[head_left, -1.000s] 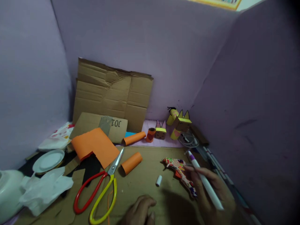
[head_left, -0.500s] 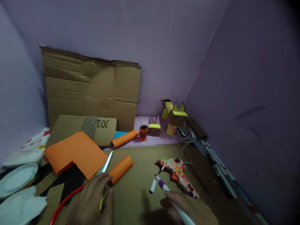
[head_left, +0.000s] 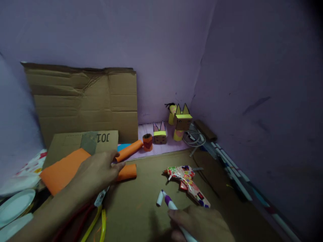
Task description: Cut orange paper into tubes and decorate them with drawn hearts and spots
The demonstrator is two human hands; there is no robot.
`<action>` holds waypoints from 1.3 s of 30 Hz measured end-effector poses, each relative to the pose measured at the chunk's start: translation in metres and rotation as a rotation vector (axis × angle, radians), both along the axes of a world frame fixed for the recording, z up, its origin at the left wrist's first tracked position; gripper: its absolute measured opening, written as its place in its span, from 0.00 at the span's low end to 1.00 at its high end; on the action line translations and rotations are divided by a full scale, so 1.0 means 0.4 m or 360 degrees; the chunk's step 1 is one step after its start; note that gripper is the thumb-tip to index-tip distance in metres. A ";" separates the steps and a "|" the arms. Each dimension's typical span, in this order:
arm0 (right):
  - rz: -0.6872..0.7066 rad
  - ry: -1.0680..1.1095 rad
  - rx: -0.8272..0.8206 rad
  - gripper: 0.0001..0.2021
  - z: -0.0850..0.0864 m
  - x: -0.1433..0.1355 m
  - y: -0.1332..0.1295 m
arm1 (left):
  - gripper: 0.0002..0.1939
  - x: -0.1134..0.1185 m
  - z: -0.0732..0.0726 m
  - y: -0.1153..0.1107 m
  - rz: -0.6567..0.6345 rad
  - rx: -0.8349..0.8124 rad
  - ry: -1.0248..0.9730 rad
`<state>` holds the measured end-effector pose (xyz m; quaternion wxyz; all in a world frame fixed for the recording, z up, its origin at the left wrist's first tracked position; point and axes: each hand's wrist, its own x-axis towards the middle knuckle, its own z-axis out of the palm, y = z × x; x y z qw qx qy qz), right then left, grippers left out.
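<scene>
My left hand (head_left: 102,168) reaches over the orange sheet (head_left: 62,171) toward two orange paper rolls. Its thumb and forefinger are apart, beside the end of the farther roll (head_left: 131,150). The nearer roll (head_left: 128,171) lies partly behind the thumb. In my right hand (head_left: 199,223) is an uncapped purple marker (head_left: 173,205), its tip raised to the left. By that tip a white marker cap (head_left: 159,198) lies on the cardboard. Scissors (head_left: 100,198) with yellow and red handles lie below my left forearm, partly hidden by it.
A flower-patterned glue gun (head_left: 188,183) lies right of the marker. Behind stand an orange tube with a heart (head_left: 147,142), a small cardboard animal head (head_left: 160,137) and a yellow animal figure (head_left: 182,121). Cardboard sheets (head_left: 85,104) lean on the wall. A white lid (head_left: 16,205) lies left.
My left hand has moved forward from beside the scissors to the rolls, uncovering the handles. The nearer roll now lies more level. My right hand still holds the marker; the view has shifted slightly.
</scene>
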<state>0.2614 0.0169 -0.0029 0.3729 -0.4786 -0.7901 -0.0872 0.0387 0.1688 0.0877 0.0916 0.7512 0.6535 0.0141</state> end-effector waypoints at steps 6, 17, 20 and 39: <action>0.0098 0.0081 0.0142 0.13 -0.003 0.004 0.022 | 0.33 0.112 -0.042 0.171 -0.0392 -0.0153 -0.1010; -0.0082 0.0455 0.0477 0.24 -0.004 -0.076 0.034 | 0.16 0.209 -0.031 0.249 -0.0397 -0.0236 -0.0894; 0.0017 0.0506 0.0482 0.20 0.005 -0.060 0.037 | 0.09 0.225 -0.040 0.236 -0.0372 -0.0203 -0.0881; -0.0218 0.1368 -0.0503 0.28 -0.009 -0.052 0.035 | 0.07 0.202 0.021 -0.108 -0.0035 -0.0716 -0.1287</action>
